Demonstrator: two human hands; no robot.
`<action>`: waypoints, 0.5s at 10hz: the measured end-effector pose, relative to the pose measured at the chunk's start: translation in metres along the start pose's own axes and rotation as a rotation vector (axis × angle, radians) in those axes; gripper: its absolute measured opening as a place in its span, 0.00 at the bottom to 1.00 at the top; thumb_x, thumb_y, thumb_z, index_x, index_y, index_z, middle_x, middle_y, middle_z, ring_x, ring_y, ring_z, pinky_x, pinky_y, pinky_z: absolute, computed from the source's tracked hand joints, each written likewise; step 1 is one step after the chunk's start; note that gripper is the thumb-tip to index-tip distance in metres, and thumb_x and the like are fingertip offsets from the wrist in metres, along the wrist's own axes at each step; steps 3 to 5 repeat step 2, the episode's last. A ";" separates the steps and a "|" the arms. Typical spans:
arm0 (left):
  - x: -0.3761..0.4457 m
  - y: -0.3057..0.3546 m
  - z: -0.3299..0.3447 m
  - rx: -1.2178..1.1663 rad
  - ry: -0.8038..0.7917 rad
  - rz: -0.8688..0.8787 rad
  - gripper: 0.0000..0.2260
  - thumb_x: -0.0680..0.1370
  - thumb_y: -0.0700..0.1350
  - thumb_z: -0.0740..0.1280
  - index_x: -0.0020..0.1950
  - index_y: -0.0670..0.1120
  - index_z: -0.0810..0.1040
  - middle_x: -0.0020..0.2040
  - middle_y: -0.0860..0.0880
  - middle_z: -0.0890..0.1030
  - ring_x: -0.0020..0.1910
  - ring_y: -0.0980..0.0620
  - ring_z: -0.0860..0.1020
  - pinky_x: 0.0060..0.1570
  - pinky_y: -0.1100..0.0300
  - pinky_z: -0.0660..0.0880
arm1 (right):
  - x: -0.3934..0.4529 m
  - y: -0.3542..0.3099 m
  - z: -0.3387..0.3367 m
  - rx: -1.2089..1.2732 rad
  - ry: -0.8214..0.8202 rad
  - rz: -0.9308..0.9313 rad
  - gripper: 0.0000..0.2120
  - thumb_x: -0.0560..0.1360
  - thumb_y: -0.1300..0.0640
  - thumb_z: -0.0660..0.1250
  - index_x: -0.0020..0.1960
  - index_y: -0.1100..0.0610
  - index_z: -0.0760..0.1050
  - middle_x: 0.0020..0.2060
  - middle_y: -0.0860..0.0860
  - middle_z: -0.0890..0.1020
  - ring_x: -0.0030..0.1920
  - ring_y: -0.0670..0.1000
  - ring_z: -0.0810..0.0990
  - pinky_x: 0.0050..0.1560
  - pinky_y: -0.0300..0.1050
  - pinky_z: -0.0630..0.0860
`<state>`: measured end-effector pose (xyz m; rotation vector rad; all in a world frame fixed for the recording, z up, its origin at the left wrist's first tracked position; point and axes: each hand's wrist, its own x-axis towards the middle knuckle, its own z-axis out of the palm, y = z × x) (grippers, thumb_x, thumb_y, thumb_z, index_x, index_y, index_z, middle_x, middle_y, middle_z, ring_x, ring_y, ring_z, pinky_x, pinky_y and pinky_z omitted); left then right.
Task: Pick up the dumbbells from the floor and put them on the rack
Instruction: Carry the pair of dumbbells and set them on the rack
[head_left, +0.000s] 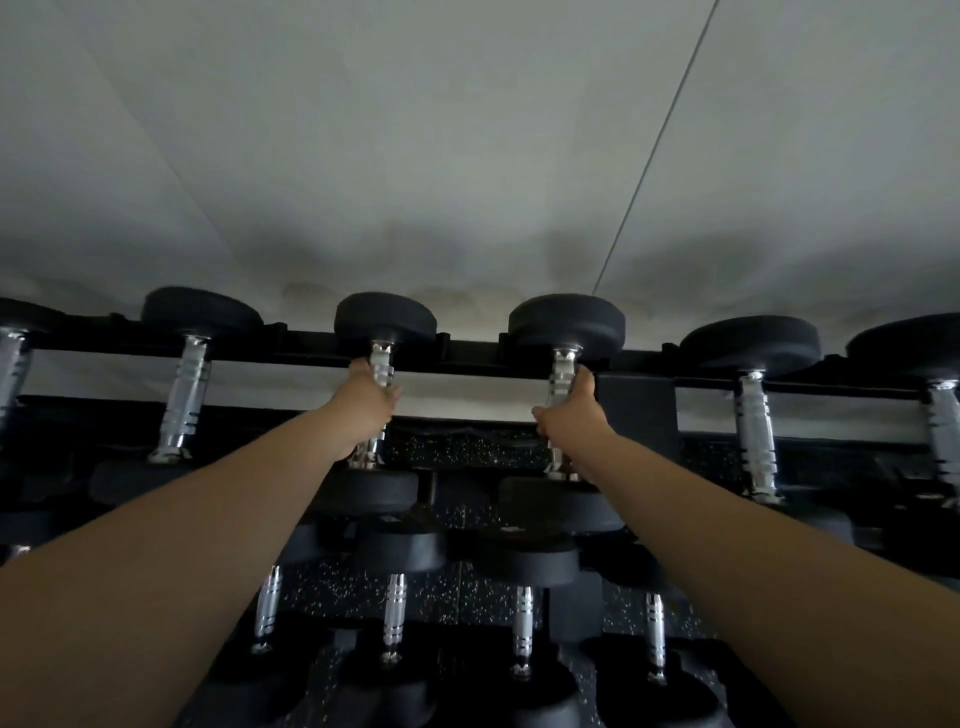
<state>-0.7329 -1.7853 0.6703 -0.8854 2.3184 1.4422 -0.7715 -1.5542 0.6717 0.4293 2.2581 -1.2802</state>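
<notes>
On the top shelf: two dumbbells are sitting side by side, each with a hand on its handle.
Step in hand: by the look of it, both dumbbells are being set down on the rack (467, 358); the seating phase is judged to be nearly complete.
Left hand (371, 402): fingers are wrapping closed around the chrome handle of the left dumbbell (382, 374).
Left dumbbell position: far head is resting at the rear rail, near head at the front rail; the handle is passing through the fist, top end showing above the knuckles.
Right hand (571, 410): fingers are curling closed around the handle of the right dumbbell (563, 371).
Right dumbbell position: lying parallel to the left one, apart from it, handle enclosed by the palm.
Neighbouring dumbbells: lying untouched on either side and on the lower shelf.
Next move: likely calling for confirming both heads are bearing on the rails, then opening the fingers and drawing the arms back.
</notes>
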 end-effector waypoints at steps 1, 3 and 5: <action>-0.013 0.001 -0.009 0.039 -0.033 0.026 0.21 0.80 0.42 0.61 0.71 0.45 0.61 0.56 0.45 0.74 0.52 0.48 0.73 0.50 0.55 0.70 | -0.006 -0.004 -0.007 -0.031 -0.051 -0.006 0.36 0.76 0.62 0.65 0.75 0.52 0.47 0.62 0.60 0.73 0.53 0.59 0.79 0.53 0.51 0.76; -0.031 0.006 -0.022 0.094 -0.039 0.070 0.25 0.79 0.44 0.62 0.75 0.47 0.58 0.57 0.44 0.76 0.51 0.49 0.75 0.46 0.58 0.71 | -0.021 -0.005 -0.013 -0.097 -0.078 -0.036 0.39 0.75 0.60 0.67 0.76 0.54 0.46 0.57 0.59 0.74 0.53 0.57 0.76 0.49 0.48 0.72; -0.031 0.006 -0.022 0.094 -0.039 0.070 0.25 0.79 0.44 0.62 0.75 0.47 0.58 0.57 0.44 0.76 0.51 0.49 0.75 0.46 0.58 0.71 | -0.021 -0.005 -0.013 -0.097 -0.078 -0.036 0.39 0.75 0.60 0.67 0.76 0.54 0.46 0.57 0.59 0.74 0.53 0.57 0.76 0.49 0.48 0.72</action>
